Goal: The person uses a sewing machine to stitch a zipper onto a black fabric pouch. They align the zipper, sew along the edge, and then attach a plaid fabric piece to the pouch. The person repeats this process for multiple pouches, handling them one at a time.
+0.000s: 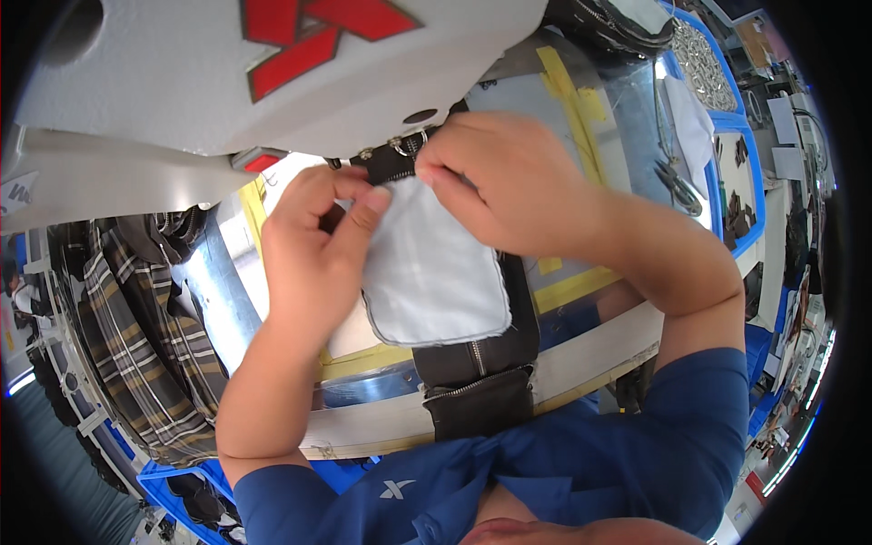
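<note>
1. Cloth [436,272] on the table [590,359], over dark fabric [504,351]: left hand [318,236] pinches its far left corner; right hand [509,173] curls at far right, grip hidden.
2. Plaid fabric [150,341] crowds the left; snips [677,186] and blue trays [729,120] sit right.
3. Machine [182,82] looms over the far side, dark fabric crosses the near edge, table stretches between right hand and snips.

The white panel [440,282] looks like soft, matt cloth with a rough stitched edge; the dark fabric strip [509,350] is matt, its zipper teeth [478,361] shiny metal. The machine body [182,91] looks smooth, glossy and painted. The table [368,391] shows reflective metal. Plaid cloth [150,336] looks woven; the blue tray [759,186], smooth plastic.
</note>
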Motion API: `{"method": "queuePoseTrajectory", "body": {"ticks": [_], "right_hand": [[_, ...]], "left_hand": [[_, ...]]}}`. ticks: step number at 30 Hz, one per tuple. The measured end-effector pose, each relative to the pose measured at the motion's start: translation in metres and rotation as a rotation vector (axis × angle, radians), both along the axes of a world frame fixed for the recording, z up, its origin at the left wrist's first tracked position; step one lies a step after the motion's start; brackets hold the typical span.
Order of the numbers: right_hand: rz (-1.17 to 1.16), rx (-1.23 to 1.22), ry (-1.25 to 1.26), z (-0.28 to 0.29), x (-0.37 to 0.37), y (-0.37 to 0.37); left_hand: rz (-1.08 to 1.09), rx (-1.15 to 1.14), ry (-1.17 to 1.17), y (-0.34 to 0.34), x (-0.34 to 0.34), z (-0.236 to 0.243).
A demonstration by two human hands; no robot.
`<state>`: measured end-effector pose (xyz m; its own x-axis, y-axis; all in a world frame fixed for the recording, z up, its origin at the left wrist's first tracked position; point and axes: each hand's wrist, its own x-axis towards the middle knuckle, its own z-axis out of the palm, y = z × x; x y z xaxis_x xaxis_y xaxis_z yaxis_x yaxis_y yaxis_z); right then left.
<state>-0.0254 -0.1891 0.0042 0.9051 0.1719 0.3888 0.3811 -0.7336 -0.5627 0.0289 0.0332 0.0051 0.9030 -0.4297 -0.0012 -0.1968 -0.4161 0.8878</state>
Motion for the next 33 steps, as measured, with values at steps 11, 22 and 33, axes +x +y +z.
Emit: {"method": "queuePoseTrajectory", "body": {"ticks": [11, 22, 33], "right_hand": [[-0.090, -0.176, 0.097, -0.007, 0.048, -0.020], [-0.047, -0.165, 0.281, 0.001, 0.059, -0.028], [-0.058, -0.149, 0.473, 0.008, 0.066, -0.024]], "left_hand": [[-0.027, 0.257, -0.180, -0.018, 0.052, -0.006], [-0.138, 0.240, -0.335, -0.017, 0.058, -0.017], [-0.215, 0.213, -0.501, -0.009, 0.072, -0.030]]}}
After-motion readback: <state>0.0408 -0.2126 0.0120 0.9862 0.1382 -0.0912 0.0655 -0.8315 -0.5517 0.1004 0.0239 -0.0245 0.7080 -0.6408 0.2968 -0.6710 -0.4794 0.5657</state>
